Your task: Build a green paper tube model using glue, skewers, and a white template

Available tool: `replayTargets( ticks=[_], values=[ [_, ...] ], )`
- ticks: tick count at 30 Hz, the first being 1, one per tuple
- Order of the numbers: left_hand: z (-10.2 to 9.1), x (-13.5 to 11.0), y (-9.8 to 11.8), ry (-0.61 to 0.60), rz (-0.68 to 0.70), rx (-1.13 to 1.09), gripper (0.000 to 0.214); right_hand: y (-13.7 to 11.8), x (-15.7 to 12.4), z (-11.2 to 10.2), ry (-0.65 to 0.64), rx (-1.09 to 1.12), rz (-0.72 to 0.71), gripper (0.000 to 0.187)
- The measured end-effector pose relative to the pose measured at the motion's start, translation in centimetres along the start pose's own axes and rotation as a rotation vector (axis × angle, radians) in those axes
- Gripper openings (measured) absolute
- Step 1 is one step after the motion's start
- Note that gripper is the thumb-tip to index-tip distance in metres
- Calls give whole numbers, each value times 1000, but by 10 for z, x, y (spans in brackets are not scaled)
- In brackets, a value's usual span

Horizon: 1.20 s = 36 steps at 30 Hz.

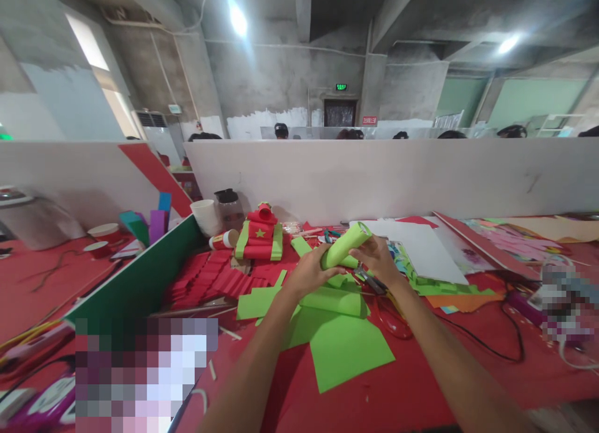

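Observation:
A bright green paper roll [345,244] is held tilted above the table, its upper open end to the right. My left hand [314,269] is wrapped round its lower left part. My right hand [377,258] has its fingers closed at the roll's right side. Below the hands lie a second green roll [334,301] and flat green paper sheets [350,352]. A utility knife [370,280] lies just under my right hand. Left of the hands stands a red and green paper model [259,236] with a yellow star, beside folded red paper strips [201,277].
A dark green board [135,271] stands at the left, near paper cups [206,216] and a lidded jug [229,205]. White board sheets [428,252] and orange paper [468,302] lie to the right. A black cable [496,358] crosses the red table [421,383]. A white partition [374,174] runs behind.

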<state>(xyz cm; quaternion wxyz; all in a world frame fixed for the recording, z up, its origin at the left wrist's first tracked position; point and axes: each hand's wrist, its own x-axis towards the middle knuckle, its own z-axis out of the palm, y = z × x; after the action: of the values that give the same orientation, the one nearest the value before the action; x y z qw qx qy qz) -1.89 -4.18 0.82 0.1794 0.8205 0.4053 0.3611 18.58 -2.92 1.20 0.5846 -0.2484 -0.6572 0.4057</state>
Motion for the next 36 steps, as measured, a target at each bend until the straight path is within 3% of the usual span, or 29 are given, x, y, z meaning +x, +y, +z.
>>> replayTargets(
  ticks=[7, 17, 25, 36],
  values=[
    [0, 0, -2, -8, -47, -4, 57, 3, 1, 3, -66, -5, 94, 35],
    [1, 2, 1, -24, -81, -151, 57, 13, 7, -8, 66, -36, 72, 37],
    [3, 2, -7, -3, -33, -144, 45, 3, 2, -1, 22, -55, 63, 34],
    [1, 3, -7, 79, -2, -145, 47, -1, -2, 2, -66, -103, 59, 43]
  ],
)
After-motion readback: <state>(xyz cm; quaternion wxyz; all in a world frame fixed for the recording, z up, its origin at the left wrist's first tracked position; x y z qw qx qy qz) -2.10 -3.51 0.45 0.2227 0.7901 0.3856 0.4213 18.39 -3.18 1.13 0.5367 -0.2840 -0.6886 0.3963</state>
